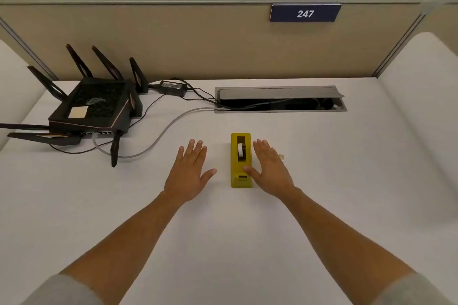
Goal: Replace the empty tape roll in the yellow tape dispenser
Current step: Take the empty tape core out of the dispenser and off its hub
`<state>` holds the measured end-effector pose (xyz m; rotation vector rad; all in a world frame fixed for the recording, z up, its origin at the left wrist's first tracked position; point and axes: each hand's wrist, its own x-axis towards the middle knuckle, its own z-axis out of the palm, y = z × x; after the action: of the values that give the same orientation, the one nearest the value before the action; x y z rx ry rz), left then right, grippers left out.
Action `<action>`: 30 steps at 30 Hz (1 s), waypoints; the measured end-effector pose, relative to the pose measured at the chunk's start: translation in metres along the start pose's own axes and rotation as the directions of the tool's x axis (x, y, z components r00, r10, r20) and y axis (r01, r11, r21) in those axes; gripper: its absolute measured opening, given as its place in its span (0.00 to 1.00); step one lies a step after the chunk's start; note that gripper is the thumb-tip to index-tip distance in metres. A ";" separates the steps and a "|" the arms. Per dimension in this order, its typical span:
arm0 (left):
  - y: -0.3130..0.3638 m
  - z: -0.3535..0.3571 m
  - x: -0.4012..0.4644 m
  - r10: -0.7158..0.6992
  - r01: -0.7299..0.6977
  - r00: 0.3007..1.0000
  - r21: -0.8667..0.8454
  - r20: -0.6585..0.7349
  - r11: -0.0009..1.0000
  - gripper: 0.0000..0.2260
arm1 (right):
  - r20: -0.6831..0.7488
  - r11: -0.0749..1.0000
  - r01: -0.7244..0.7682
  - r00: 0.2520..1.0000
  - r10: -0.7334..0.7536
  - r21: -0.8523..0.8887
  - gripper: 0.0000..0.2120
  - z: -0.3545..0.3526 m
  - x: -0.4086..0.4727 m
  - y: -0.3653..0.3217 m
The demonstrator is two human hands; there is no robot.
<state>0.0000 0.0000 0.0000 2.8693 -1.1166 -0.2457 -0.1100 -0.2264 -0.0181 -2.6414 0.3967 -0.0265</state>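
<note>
The yellow tape dispenser point(241, 160) stands on the white desk point(247, 230), long side pointing away from me, with a whitish roll point(240, 152) on a black hub in its slot. My right hand point(270, 168) lies flat, palm down, right beside its right side, the thumb touching the dispenser's near end. My left hand point(189, 171) lies flat and open on the desk, a short gap left of the dispenser. A small pale object point(281, 156) peeks out from behind my right hand; what it is cannot be told.
A black router with several antennas point(91, 109) sits at the back left, with a power brick point(172, 87) and cables point(158, 136) trailing to an open cable tray point(280, 99) in the desk. Beige partitions enclose the desk; a sign reads 247 point(305, 13).
</note>
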 end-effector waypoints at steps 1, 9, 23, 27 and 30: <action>0.003 -0.001 0.001 0.005 -0.005 1.000 0.009 0.012 1.000 0.38 | -0.004 1.000 0.008 1.000 -0.008 0.011 0.38 0.000 0.003 -0.001; 0.029 -0.001 0.024 0.103 -0.104 0.995 -0.111 -0.015 0.988 0.28 | 0.112 0.999 -0.025 0.993 0.021 0.034 0.41 -0.004 0.026 -0.007; 0.064 -0.008 0.059 0.023 -0.051 0.997 -0.441 -0.069 0.896 0.25 | 0.154 0.994 0.050 0.986 -0.065 0.098 0.46 -0.003 0.035 -0.005; 0.070 -0.010 0.065 0.070 -0.092 0.995 -0.361 -0.074 0.928 0.24 | 0.151 0.990 0.049 0.986 -0.069 0.135 0.46 -0.005 0.034 -0.006; 0.075 -0.011 0.067 0.068 -0.094 0.994 -0.336 -0.087 0.937 0.22 | 0.155 0.986 0.045 0.985 -0.071 0.160 0.46 -0.006 0.033 -0.007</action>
<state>0.0003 -0.1007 0.0102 2.5028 -1.0579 -0.2929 -0.0769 -0.2325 -0.0116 -2.4776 0.2520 0.1309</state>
